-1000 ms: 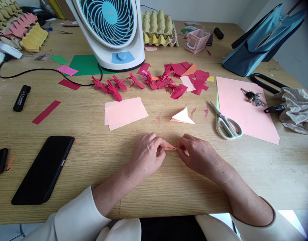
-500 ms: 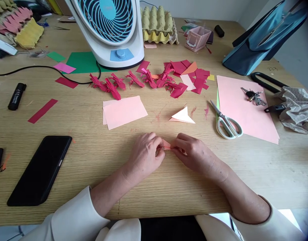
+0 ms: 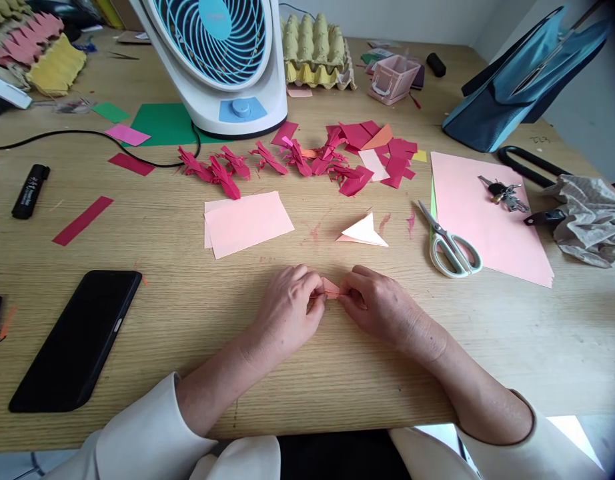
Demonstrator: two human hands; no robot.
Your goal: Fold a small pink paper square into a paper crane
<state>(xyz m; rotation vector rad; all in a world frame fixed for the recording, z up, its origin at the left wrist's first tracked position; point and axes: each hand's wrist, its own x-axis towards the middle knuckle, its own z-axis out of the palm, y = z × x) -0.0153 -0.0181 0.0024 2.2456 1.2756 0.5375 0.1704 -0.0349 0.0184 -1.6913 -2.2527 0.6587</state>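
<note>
Between my two hands is a small piece of folded pink paper (image 3: 331, 288), low over the table and largely covered by fingers. My left hand (image 3: 293, 303) pinches its left end, thumb against fingertips. The right end is pinched by my right hand (image 3: 375, 300). Just beyond my right hand lies a folded pink paper piece (image 3: 363, 231) with pointed corners. Two flat pink paper rectangles (image 3: 251, 225) overlap on the table beyond my left hand.
Scissors (image 3: 452, 247) and pink sheets (image 3: 487, 213) with keys (image 3: 507, 193) lie right. Several folded red paper figures (image 3: 222, 175) line the back, before a fan (image 3: 240, 110). A black phone (image 3: 77, 340) and marker (image 3: 31, 192) lie left; a blue bag (image 3: 507, 87) stands back right.
Both hands keep their pinch on the folded pink paper, and a bit more of it shows between them. The whole view has shifted slightly.
</note>
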